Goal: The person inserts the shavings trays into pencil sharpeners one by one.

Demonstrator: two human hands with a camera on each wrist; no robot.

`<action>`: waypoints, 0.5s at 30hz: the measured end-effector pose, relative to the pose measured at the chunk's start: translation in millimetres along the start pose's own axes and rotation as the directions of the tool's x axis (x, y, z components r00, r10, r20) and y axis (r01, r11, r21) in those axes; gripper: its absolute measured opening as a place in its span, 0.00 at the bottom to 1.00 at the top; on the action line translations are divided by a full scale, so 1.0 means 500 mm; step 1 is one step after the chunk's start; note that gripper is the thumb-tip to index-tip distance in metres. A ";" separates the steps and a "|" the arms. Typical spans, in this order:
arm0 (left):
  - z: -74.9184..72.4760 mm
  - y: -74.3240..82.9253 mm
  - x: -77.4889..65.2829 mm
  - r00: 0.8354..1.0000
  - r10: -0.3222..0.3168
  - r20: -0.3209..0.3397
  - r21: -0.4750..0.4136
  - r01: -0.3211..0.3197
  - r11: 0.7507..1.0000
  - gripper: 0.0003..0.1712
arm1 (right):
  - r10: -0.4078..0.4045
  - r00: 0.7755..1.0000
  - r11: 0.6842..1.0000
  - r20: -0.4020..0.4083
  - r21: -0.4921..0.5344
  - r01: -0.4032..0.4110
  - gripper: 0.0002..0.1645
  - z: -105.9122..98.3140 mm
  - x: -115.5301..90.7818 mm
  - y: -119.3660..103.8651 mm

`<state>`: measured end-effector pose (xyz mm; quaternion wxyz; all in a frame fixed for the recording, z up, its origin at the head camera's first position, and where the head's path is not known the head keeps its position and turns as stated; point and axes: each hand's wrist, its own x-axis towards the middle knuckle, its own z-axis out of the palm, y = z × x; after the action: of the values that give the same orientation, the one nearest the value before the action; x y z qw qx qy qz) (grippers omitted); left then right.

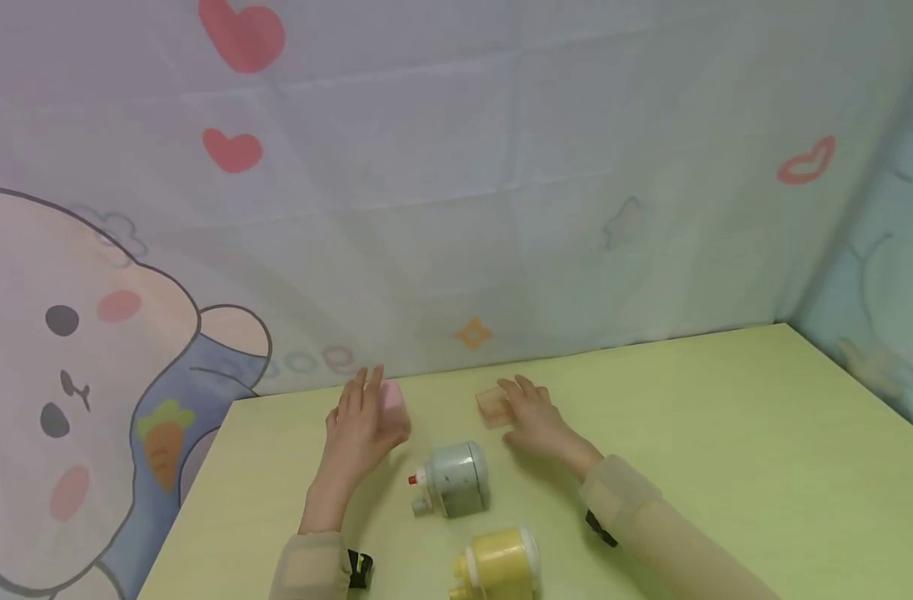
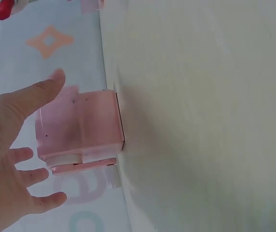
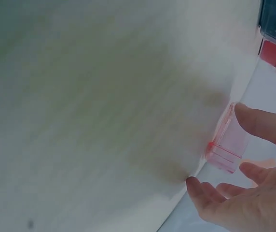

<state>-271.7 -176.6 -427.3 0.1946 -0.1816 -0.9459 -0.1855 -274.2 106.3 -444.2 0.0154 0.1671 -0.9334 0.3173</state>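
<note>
My left hand (image 1: 357,429) is spread beside a pink box-shaped thing (image 1: 393,408) near the back of the table. In the left wrist view, the pink body (image 2: 82,123) stands between thumb and fingers and has a pale round part on one side. My right hand (image 1: 541,421) reaches to a small clear pinkish plastic box (image 1: 492,407), its fingers loosely bent. The thumb tip overlaps one end of that clear box (image 3: 229,140) in the right wrist view; whether it touches cannot be told.
Between the forearms lies a grey rounded device (image 1: 459,479) with a red-tipped knob. A similar yellow one (image 1: 501,562) is closer to me. Behind the pale yellow-green table (image 1: 689,433) hangs a printed cloth (image 1: 426,208), with more cloth at the right.
</note>
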 end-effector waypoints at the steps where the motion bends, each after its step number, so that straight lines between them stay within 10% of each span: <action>1: 0.002 -0.002 0.002 1.000 -0.004 0.008 -0.005 0.004 1.000 0.58 | 0.003 1.000 1.000 -0.001 0.000 -0.003 0.48 0.002 0.003 0.002; 15: 0.014 -0.017 0.017 0.995 -0.016 0.095 -0.008 0.017 1.000 0.54 | -0.053 0.998 0.998 0.019 -0.039 0.053 0.47 0.005 0.026 0.003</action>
<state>-284.7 -178.4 -432.0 0.1473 -0.1833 -0.9547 -0.1823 -286.7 102.1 -445.1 0.0189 0.1942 -0.9349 0.2966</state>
